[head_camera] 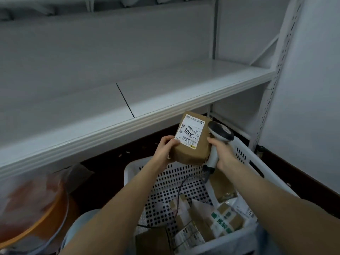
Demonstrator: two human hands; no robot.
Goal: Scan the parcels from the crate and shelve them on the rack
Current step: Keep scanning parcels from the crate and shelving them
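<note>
The big white rack (165, 85) fills the top and the left of the frame; its long flat shelf runs from the lower left up to the right. Below it, in the lower middle and lower right, sits the white crate (165, 183) with many little holes in its walls; more parcels (220, 221) lie in a heap inside it, brown and white ones. In the lower left corner is a round orange thing (33, 208) under clear plastic; it is too blurry to tell what it is.

In the middle of the frame, over the far edge of the crate and under the front lip of the shelf, is the brown parcel (198, 150). Its long side runs up and down the frame, with the top end leaning a bit to the right; its flat face looks at the camera.

The left hand (164, 148) grips the parcel's lower left edge, thumb on top. The right hand (223, 153) is curled round the handle of the scanner (220, 133); the scanner's head sits just beside the parcel's upper right edge, handle pointing down.

A white label (189, 132) sticks on the upper left of the parcel's face; its print lies sideways. A thin dark cable (181, 192) hangs from the scanner into the crate.
</note>
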